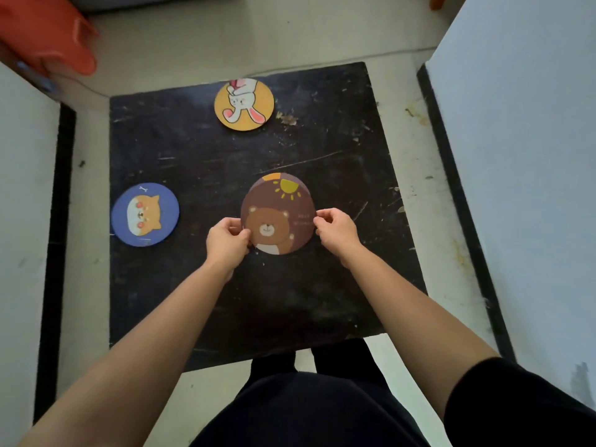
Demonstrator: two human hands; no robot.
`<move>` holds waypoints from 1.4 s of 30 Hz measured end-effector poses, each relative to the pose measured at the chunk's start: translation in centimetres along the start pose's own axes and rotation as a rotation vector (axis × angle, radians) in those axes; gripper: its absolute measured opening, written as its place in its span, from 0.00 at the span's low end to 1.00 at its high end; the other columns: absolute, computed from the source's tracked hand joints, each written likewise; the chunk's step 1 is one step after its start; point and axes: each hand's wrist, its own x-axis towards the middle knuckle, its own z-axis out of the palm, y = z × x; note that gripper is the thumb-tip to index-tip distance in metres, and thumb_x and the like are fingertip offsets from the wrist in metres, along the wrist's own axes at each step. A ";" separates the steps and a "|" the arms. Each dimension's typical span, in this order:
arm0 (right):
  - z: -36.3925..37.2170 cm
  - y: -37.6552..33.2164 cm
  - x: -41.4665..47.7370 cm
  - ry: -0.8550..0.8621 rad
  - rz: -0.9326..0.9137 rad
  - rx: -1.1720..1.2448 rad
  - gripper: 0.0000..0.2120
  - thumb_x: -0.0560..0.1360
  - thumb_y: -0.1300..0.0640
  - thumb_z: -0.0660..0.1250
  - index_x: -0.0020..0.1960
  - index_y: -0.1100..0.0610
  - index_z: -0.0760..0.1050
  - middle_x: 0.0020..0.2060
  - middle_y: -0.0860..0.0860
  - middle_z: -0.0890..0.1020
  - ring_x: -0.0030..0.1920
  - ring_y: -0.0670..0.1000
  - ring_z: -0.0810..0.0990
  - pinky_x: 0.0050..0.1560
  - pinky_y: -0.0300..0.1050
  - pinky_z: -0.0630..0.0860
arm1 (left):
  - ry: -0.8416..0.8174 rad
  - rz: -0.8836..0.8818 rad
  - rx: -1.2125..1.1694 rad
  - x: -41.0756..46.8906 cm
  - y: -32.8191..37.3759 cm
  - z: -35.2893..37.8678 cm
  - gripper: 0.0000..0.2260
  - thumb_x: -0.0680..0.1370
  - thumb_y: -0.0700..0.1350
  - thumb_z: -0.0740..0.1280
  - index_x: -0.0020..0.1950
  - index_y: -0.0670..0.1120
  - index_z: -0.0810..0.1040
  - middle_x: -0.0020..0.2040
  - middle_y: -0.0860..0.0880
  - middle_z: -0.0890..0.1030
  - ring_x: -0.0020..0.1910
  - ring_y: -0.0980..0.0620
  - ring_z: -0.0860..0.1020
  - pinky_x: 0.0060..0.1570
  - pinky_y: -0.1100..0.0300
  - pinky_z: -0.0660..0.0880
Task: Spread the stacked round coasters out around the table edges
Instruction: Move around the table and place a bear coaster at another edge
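Note:
A small stack of round coasters lies near the middle of the black table (200, 291). Its top one is a brown bear coaster (280, 210), and an orange rim of another coaster (271, 177) peeks out at the far edge. My left hand (227, 241) pinches the brown coaster's left edge. My right hand (337, 230) pinches its right edge. A yellow rabbit coaster (244, 103) lies flat by the table's far edge. A blue dog coaster (145, 214) rests at the left edge.
The black table stands on a pale floor between two light walls with dark skirting (458, 195). An orange-red plastic object (48, 30) sits at the far left. My dark-clothed legs (309, 404) are at the table's near edge.

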 end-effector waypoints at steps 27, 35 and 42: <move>5.4 13.0 -8.0 -0.067 -0.017 -0.487 0.08 0.78 0.51 0.64 0.54 0.50 0.78 0.50 0.50 0.83 0.51 0.53 0.80 0.47 0.44 0.72 | -0.096 -0.288 0.388 -6.5 -16.6 -1.2 0.09 0.73 0.43 0.73 0.34 0.52 0.77 0.38 0.48 0.84 0.42 0.48 0.83 0.51 0.48 0.82; 2.1 7.4 -6.5 0.039 -0.168 -0.671 0.18 0.79 0.46 0.62 0.67 0.50 0.70 0.61 0.51 0.77 0.59 0.53 0.78 0.56 0.52 0.77 | -0.073 0.002 0.679 -5.0 -9.3 -3.6 0.23 0.78 0.54 0.66 0.69 0.45 0.71 0.64 0.43 0.77 0.60 0.44 0.78 0.57 0.47 0.77; -5.7 -7.4 -5.9 0.540 -0.642 -0.628 0.26 0.80 0.42 0.57 0.74 0.51 0.63 0.74 0.54 0.67 0.72 0.56 0.68 0.68 0.54 0.69 | 0.316 0.754 0.662 -2.7 8.4 -8.3 0.26 0.81 0.57 0.57 0.75 0.44 0.66 0.77 0.39 0.65 0.76 0.39 0.63 0.72 0.40 0.61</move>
